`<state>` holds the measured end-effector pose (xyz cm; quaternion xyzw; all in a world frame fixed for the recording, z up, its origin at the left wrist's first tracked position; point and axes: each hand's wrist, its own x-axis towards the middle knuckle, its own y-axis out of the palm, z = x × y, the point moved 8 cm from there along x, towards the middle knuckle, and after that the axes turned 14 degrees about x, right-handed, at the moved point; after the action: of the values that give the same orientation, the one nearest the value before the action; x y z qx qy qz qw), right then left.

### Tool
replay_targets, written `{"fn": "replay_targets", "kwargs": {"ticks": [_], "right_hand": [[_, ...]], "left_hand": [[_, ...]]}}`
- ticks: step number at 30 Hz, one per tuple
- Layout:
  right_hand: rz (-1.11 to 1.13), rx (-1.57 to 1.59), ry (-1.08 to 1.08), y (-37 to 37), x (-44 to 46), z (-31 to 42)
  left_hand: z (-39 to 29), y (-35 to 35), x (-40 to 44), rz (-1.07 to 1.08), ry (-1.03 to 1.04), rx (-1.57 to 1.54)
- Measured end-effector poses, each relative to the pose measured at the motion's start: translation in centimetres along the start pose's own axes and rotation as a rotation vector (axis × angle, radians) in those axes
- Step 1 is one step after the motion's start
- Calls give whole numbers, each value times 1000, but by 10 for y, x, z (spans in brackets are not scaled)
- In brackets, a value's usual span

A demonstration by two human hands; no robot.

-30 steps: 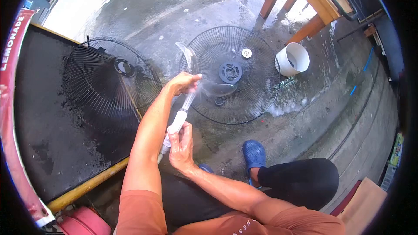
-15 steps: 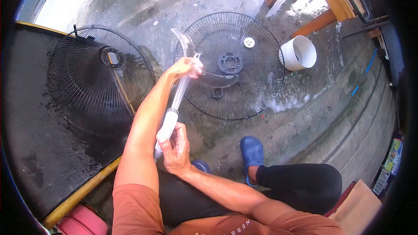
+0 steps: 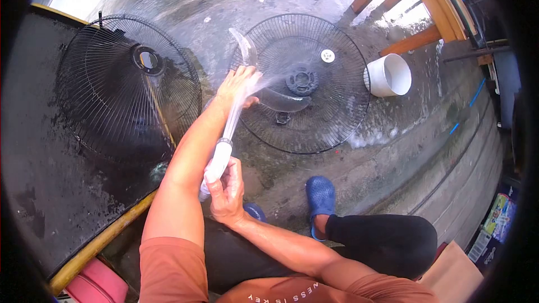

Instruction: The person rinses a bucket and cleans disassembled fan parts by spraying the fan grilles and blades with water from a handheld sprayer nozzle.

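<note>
As my right hand (image 3: 227, 195) clasps the white sprayer (image 3: 219, 157), my left hand (image 3: 236, 86) lies over the clear fan blade (image 3: 285, 101) at center frame, its hold unclear; wet, the blade looks light, stiff and slippery, best gripped at its middle.

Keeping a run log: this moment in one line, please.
left hand: over fan blade; right hand: holds sprayer, water running; nearby: grilles, bucket

One grille (image 3: 331, 98) lies on the floor (image 3: 404, 160); the fan blade (image 3: 286, 101) sits over its nine-o'clock side, a disc (image 3: 328, 56) between one and two o'clock from its hub (image 3: 302, 82). The bucket (image 3: 378, 78) stands at its three-o'clock rim. At nine o'clock, another grille (image 3: 120, 95) rests partly on the worktop (image 3: 42, 157).
</note>
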<state>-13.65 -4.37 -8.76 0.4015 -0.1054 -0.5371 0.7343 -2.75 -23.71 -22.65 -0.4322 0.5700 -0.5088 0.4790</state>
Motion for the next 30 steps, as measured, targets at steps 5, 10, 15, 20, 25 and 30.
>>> {"fn": "replay_targets", "kwargs": {"ticks": [5, 10, 15, 20, 25, 30], "right_hand": [[-30, -19, -26, 3, -4, -3], [-5, -19, -29, 9, -7, -5], [-19, -14, -23, 10, -9, -6], [20, -34, -35, 14, -10, -4], [54, -71, -29, 15, -9, -2], [54, -49, -20, 16, -6, 2]], "left_hand": [[17, -5, -4, -219, -131, -308], [61, 22, -12, -397, -359, -679], [60, 29, -5, 30, -609, -889], [43, 42, 6, -46, -442, -1430], [39, 54, 1, 241, -615, -1378], [33, 59, 8, 146, -427, -1526]]}}
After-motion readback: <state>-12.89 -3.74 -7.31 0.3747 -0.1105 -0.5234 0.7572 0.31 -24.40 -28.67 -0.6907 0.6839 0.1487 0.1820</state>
